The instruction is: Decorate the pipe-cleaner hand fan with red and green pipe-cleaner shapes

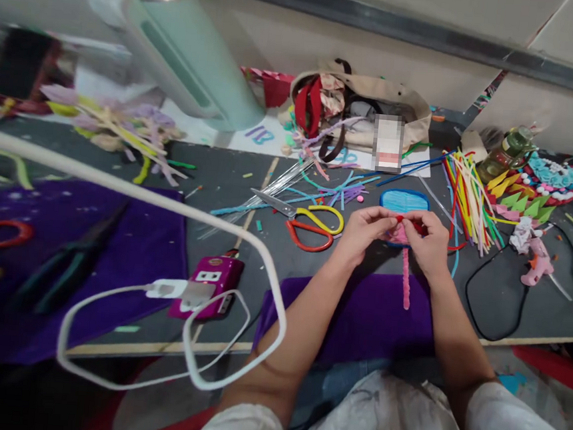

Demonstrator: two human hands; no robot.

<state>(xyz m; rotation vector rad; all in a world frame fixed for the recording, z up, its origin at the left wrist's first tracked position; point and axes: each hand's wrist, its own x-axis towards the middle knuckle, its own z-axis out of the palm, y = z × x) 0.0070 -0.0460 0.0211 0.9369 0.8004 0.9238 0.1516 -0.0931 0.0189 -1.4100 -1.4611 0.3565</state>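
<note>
Both my hands meet over a pipe-cleaner piece (pixel 405 200), light blue at the top with a dark blue rim and pink below. My left hand (pixel 369 230) is closed, its fingertips pinching at the red pipe cleaner in the middle. From the other side my right hand (pixel 425 237) pinches the same red pipe cleaner (pixel 399 219), part of which is hidden by my fingers. A pink fuzzy stem (pixel 406 279) hangs below the piece over a purple cloth (pixel 372 316). Scissors (pixel 314 225) with yellow and red handles lie open left of my left hand.
A bundle of coloured pipe cleaners (pixel 471 201) lies at right, near a glass jar (pixel 510 154). A purple socket block (pixel 209 285) with a white cable (pixel 280 288) sits at left. Dark-handled pliers (pixel 69 259) rest on another purple cloth. Behind stand a canvas bag (pixel 411 105) and a pale green lamp-like object (pixel 200 60).
</note>
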